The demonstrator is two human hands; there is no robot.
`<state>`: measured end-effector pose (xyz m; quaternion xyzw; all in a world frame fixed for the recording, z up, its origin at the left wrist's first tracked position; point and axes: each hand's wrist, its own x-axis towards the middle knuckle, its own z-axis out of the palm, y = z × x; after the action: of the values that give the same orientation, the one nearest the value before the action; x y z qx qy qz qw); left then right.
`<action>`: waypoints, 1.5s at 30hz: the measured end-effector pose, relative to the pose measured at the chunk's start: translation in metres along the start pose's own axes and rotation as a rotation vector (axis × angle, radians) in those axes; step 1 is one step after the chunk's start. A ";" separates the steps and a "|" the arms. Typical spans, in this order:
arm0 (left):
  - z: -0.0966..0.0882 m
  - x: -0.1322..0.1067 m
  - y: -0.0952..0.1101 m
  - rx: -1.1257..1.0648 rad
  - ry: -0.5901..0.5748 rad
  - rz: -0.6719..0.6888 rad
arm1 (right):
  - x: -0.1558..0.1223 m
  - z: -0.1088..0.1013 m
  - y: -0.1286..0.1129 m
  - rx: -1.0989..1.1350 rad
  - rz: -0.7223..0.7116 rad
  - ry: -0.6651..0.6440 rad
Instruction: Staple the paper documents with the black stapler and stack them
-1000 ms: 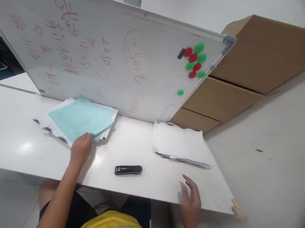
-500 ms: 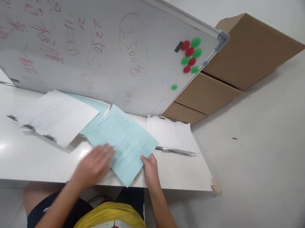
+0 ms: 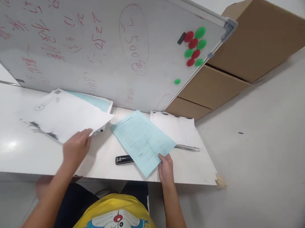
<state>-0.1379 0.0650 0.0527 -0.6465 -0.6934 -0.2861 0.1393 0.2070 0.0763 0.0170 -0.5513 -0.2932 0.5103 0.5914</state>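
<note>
Along the near edge of the desk point(image 3: 7, 129), the right hand point(image 3: 166, 168) pinches the near right edge of a blue sheet point(image 3: 140, 137), thumb on top and the other fingers mostly hidden underneath. That grip looks light enough for one page; keeping the thumb flat should avoid creasing the edge. The sheet is printed side up and slants, one corner pointing at the person. It partly covers a black stapler point(image 3: 124, 159), so the page is best kept high enough not to drag on it; whether they touch, I cannot tell.

To the left, the left hand point(image 3: 76, 147) pinches the near right edge of a white sheet point(image 3: 72, 117), its far right corner raised from the papers below. Here it helps to feel for a single page, since loose sheets probably cling, and to peel gently from that corner so the rest do not slide. Another blue paper point(image 3: 103, 105) shows behind the white sheet, close to the whiteboard point(image 3: 105, 73).

Farther over on the right, a white paper pile point(image 3: 176, 129) lies just behind the blue sheet, whose right side overlaps it in view; a steady right wrist would leave that pile undisturbed.
</note>
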 end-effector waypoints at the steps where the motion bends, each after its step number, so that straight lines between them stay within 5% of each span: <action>1: 0.000 -0.002 0.023 -0.054 0.025 0.018 | -0.001 0.003 0.000 0.010 0.012 -0.007; 8: 0.035 -0.031 0.175 -0.242 -0.141 0.416 | -0.001 0.028 -0.008 0.100 0.016 -0.223; 13: 0.040 -0.045 0.219 -0.286 -0.256 0.501 | 0.002 0.017 -0.018 0.069 0.029 -0.171; 17: 0.028 -0.024 0.202 -0.557 -0.231 0.608 | 0.008 -0.010 -0.033 -0.112 -0.130 -0.077; 21: 0.039 0.035 0.144 -0.652 -0.040 0.279 | 0.032 -0.034 -0.061 -0.188 -0.268 -0.103; 24: 0.060 0.079 0.104 -0.811 -0.117 0.043 | 0.059 -0.040 -0.073 -0.224 -0.326 -0.174; 27: 0.074 0.097 0.085 -1.042 -0.188 0.009 | 0.080 -0.036 -0.067 -0.247 -0.377 -0.155; 34: 0.068 0.077 0.087 -1.309 -0.176 -0.171 | 0.090 -0.027 -0.040 -0.153 -0.482 -0.063; 39: 0.061 0.063 0.094 -1.336 -0.213 -0.286 | 0.087 -0.030 -0.040 -0.295 -0.405 -0.062; 45: 0.012 0.045 0.112 -1.134 -0.251 -0.208 | 0.058 -0.077 -0.074 -0.483 -0.390 0.038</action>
<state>-0.0321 0.1089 0.0929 -0.5774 -0.5031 -0.5457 -0.3402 0.3156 0.1120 0.0580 -0.6189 -0.4950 0.2923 0.5353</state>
